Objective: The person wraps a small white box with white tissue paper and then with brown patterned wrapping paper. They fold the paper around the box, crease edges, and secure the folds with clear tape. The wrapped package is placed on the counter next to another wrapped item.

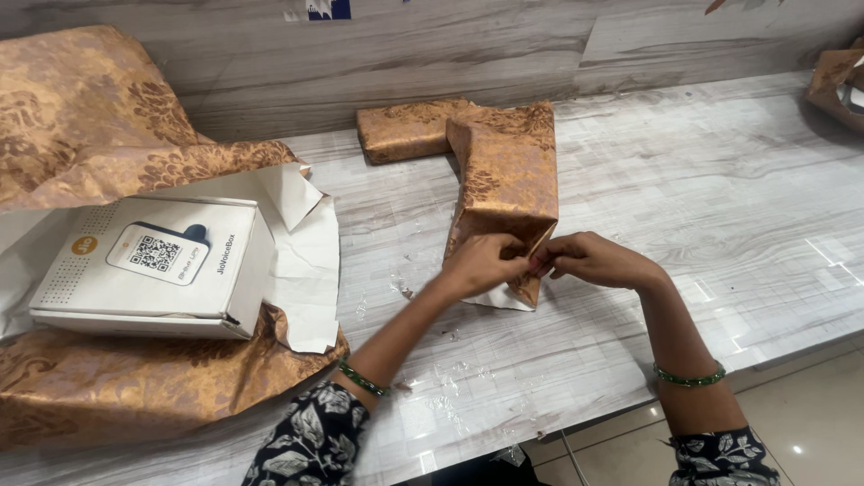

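Observation:
A box wrapped in brown-gold patterned paper [504, 180] lies on the grey wood-grain counter [720, 198], its near end facing me. My left hand [481, 263] presses the folded paper at that near end. My right hand [589, 259] pinches the paper flap at the same end, fingertips meeting those of the left. A white underside of the paper shows below the fold. A second wrapped box [405, 130] lies behind, touching the first.
A white cardboard box [153, 265] rests on a loose sheet of the same patterned paper [108, 378] at the left. More wrapped paper [837, 81] sits at the far right corner. Bits of clear tape litter the counter. The counter's front edge runs near my elbows.

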